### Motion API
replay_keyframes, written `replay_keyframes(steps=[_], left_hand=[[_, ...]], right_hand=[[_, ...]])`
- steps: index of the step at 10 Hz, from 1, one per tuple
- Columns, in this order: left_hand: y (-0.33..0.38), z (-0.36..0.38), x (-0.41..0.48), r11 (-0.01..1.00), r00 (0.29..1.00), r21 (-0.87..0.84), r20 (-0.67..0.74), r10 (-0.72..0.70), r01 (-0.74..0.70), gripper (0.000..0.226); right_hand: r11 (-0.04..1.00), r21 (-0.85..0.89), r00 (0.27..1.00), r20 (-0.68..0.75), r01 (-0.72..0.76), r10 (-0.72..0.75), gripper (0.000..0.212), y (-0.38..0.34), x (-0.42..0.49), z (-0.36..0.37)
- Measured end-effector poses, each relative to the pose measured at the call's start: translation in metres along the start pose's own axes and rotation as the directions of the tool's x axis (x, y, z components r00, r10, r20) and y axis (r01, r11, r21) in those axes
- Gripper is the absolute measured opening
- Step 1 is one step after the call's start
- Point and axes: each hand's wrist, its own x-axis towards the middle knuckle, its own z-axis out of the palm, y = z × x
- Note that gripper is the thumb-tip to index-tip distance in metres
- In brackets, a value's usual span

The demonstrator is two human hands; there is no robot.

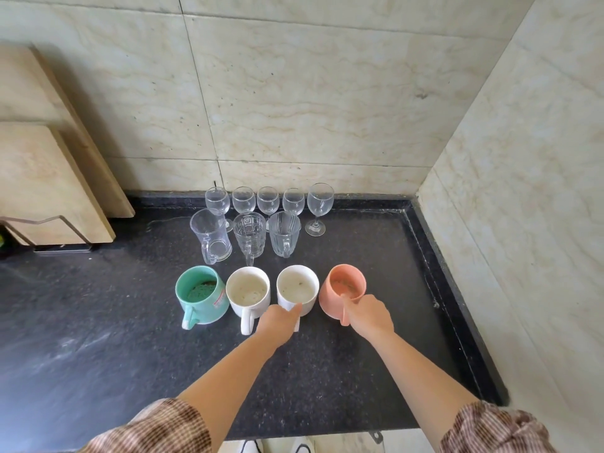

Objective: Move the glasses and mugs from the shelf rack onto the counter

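Note:
On the dark counter (pixel 98 322) a front row holds a green mug (pixel 201 294), a white mug (pixel 248 291), a second white mug (pixel 298 287) and a pink mug (pixel 343 291). My left hand (pixel 279 322) grips the handle of the second white mug. My right hand (pixel 371 317) is closed around the pink mug's handle. Behind them stand three clear glass mugs (pixel 250 235), and at the back wall a row of several wine glasses (pixel 320 204). All of them stand upright.
Two wooden boards (pixel 49 178) lean against the wall at the left in a metal rack (pixel 49 223). Tiled walls close the counter at the back and right. The counter's raised edge (pixel 451 289) runs along the right side.

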Motion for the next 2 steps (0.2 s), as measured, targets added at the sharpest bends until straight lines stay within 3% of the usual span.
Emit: replay_keyframes(steps=[1,2], left_hand=[[-0.002,-0.026,-0.01,0.968,0.982,0.171,0.01,0.186,-0.185,0.034],[-0.011,-0.056,-0.017,0.905,0.902,0.212,-0.151,0.404,-0.369,0.022]], right_hand=[[0.988,-0.094,0.993,-0.009,0.12,-0.122,0.042,-0.009,-0.007,-0.014],[0.954,0.117,0.96,0.008,0.276,-0.279,0.039,-0.025,-0.019,-0.048]])
